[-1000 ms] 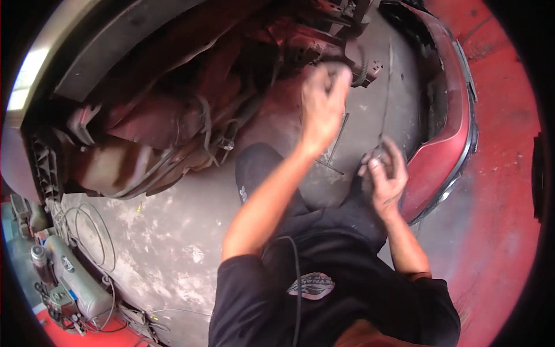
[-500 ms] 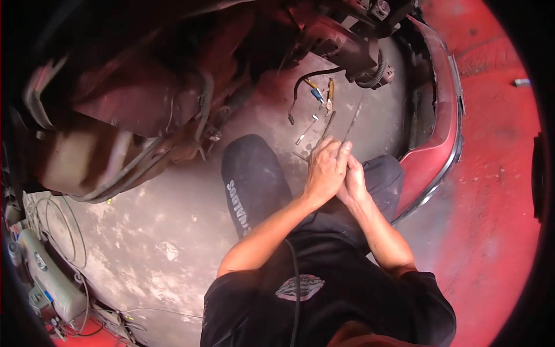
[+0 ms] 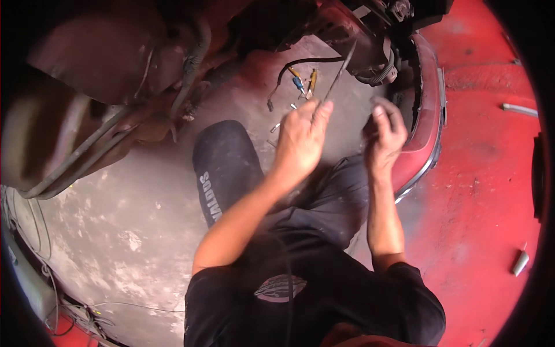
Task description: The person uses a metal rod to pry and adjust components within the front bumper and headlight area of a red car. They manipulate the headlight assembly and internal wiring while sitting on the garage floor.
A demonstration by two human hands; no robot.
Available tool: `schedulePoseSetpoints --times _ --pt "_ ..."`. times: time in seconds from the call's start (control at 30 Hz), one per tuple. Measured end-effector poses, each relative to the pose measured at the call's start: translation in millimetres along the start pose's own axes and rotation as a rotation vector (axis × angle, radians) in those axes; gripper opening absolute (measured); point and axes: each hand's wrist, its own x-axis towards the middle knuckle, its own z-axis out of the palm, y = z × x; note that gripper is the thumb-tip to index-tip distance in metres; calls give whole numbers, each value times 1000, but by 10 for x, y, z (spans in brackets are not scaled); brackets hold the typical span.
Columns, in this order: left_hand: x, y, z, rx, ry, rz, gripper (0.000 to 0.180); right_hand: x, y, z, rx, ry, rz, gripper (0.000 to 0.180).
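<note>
My left hand (image 3: 299, 141) is closed around a thin metal rod (image 3: 341, 74). The rod slants up and to the right from my fist, its far end in front of the dark vehicle parts; its grip is hidden in my fingers. Apart from it, on the right, my right hand (image 3: 386, 136) is raised beside the red bumper (image 3: 426, 110), fingers curled and slightly blurred. Whatever it may hold is hidden. On the floor beyond my left hand lie yellow-handled pliers (image 3: 313, 80) and a tool with a blue and yellow handle (image 3: 298, 82).
A black cable (image 3: 300, 61) with a connector curves over the floor. Dark vehicle parts (image 3: 358, 40) overhang at the top, and a bent body section with hoses (image 3: 104, 139) stands at left. A small silver cylinder (image 3: 521, 263) lies on the red surface at right.
My hands were together and have parted: the right moved right and up, the left up and slightly left with the rod. The view has shifted a little.
</note>
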Motion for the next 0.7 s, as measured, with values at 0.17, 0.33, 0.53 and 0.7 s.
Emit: schedulePoseSetpoints --times 0.17,0.33,0.53,0.7 --pt "417 239 -196 -511 -247 -261 39 813 -465 -1 -244 41 -448 39" --pt "-493 -323 90 -326 -300 -477 45 1320 -299 125 -405 87 -597 44" --pt "-616 -84 -65 -174 -222 -260 34 1586 -128 88 38 -95 -413 38" --pt "-510 -129 -198 -139 -79 24 46 1803 -46 -12 131 -242 -492 43"
